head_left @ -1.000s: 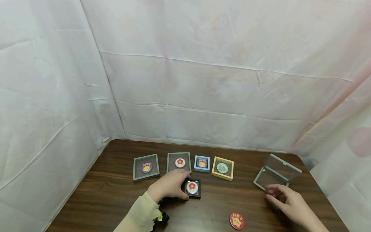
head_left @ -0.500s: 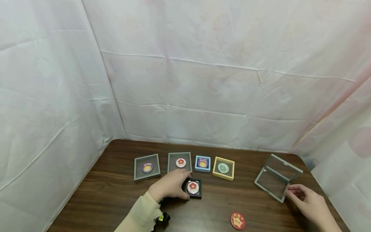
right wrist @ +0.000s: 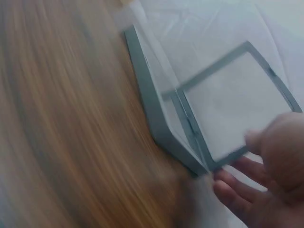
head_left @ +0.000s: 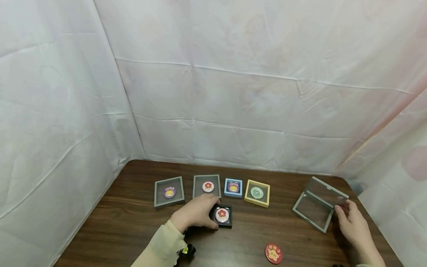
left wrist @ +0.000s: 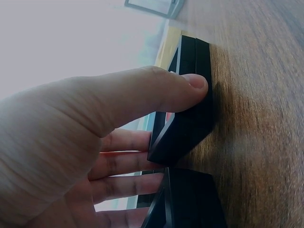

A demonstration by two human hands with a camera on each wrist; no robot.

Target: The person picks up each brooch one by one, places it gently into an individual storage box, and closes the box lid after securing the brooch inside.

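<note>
My left hand (head_left: 196, 212) holds a small black display case (head_left: 228, 224) flat on the table, thumb on its near side and fingers at the far side. Inside shows a round badge (head_left: 221, 215) with a red flower. A second black piece (left wrist: 190, 199) lies beside that case in the left wrist view; its kind is unclear. At the right, my right hand (head_left: 354, 224) pinches the raised clear lid of a grey display case (head_left: 310, 221) at its right edge, as the right wrist view shows. That case's base rests on the table with no badge in it.
Behind the left hand stand two grey cases (head_left: 169, 204), a blue case (head_left: 233, 195) and a yellow case (head_left: 256, 202), each with a badge. A loose red star badge (head_left: 273, 253) lies near the front. White cloth (head_left: 213, 104) hangs around the table (head_left: 133, 222).
My right hand has moved from the grey case's front edge around its right corner and up to the raised lid. The left hand has stayed on the black case.
</note>
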